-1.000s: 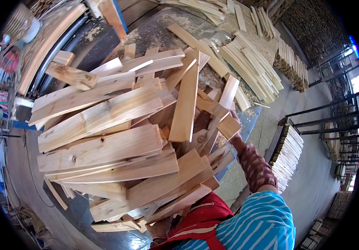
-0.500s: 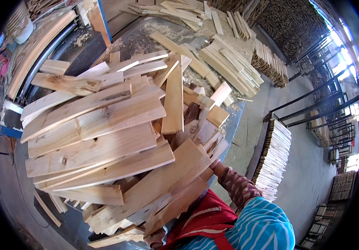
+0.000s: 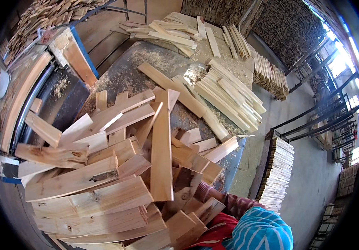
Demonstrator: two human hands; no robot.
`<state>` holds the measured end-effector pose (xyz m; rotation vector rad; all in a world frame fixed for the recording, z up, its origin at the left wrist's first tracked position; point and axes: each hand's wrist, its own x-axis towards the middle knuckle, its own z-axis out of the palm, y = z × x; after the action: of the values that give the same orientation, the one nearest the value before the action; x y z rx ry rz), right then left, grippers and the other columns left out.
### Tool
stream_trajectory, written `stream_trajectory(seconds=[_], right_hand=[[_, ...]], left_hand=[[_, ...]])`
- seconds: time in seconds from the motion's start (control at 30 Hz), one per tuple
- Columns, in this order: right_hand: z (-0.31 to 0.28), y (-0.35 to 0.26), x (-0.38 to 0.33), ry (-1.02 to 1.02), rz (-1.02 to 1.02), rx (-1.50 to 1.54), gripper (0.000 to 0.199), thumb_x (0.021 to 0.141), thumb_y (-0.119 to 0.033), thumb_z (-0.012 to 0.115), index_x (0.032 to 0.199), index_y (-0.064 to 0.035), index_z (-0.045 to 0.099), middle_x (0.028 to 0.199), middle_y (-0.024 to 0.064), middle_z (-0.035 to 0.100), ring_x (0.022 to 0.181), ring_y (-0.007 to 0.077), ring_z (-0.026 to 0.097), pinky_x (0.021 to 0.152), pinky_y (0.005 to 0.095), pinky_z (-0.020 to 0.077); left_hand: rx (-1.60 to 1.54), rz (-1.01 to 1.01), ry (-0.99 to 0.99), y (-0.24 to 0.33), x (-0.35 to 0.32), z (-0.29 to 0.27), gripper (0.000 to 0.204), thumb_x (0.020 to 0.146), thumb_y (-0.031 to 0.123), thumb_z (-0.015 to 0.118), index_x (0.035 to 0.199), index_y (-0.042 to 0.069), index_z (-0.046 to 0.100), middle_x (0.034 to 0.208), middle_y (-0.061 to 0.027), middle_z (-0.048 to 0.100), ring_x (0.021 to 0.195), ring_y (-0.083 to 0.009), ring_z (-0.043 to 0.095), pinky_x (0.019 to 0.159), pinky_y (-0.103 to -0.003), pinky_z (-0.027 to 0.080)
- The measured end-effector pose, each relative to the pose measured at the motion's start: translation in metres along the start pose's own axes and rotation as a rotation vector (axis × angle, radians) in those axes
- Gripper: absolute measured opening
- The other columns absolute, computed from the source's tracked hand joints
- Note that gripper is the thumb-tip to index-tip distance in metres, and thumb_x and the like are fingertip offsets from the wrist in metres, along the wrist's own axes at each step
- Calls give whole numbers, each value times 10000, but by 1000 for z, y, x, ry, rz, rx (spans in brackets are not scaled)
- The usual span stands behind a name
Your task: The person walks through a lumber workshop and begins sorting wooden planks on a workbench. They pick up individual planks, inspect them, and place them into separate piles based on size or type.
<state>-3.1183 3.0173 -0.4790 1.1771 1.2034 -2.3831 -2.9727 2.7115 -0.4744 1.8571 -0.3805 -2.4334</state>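
Observation:
My right hand (image 3: 203, 190), in a pinkish glove or cuff, reaches into the right side of a heap of loose wooden boards. Its fingers are hidden beside a dark brown board (image 3: 186, 180), so I cannot tell whether they grip it. The right arm (image 3: 239, 204) has a maroon patterned sleeve, with a blue striped garment at the shoulder. My left hand is out of sight. Several wide, pale boards (image 3: 92, 198) overlap on the heap's left side. One narrow board (image 3: 161, 152) lies lengthwise over the middle, and short offcuts (image 3: 221, 149) stick out near my right hand.
Beyond the heap, a bundle of pale strips (image 3: 229, 98) lies on the sawdust-covered table (image 3: 140, 56). A machine with a shiny roller (image 3: 31, 98) stands at the left. Stacked strips (image 3: 277, 173) and metal racks (image 3: 316, 110) are on the right.
The view has shifted, so the heap sits lower and the far table shows more. My right hand has moved from the heap's near right edge in among the boards. The left sleeve has left view.

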Motion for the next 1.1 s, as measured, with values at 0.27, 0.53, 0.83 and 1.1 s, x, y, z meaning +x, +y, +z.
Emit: stream_trajectory(seconds=[0.27,0.53,0.83,1.1], right_hand=[[64,-46,86,-293,-76,-207,437,1010,-406,499,1285,-88,619,1117,124,698,991,279,673,889,429,544],[64,-262,34,68,-807,-1750,743,899,-475,624,1464,-29,442,1466,229,477,1248,320,570,1034,475,466],[10,-377,159,421,-958,-2099,829,786,-344,739,1485,-71,387,1542,219,340,1462,438,239,1195,607,146],[7,-398,168,449,-1154,-2073,833,741,-363,768,1439,-53,435,1520,234,363,1431,436,296,1188,589,199]], left_hand=[[175,35,-49,-36,-3,76,629,911,509,536,1372,82,513,1366,-107,548,1281,-303,489,1052,-553,368],[285,92,-39,-78,-12,110,625,900,501,566,1351,72,530,1332,-115,566,1250,-310,511,1031,-543,393],[384,157,74,-85,-24,111,620,887,493,600,1328,60,549,1294,-123,587,1215,-318,536,1007,-533,420],[357,225,156,-70,-43,81,616,876,485,630,1308,50,566,1260,-130,605,1183,-325,558,986,-523,445]])
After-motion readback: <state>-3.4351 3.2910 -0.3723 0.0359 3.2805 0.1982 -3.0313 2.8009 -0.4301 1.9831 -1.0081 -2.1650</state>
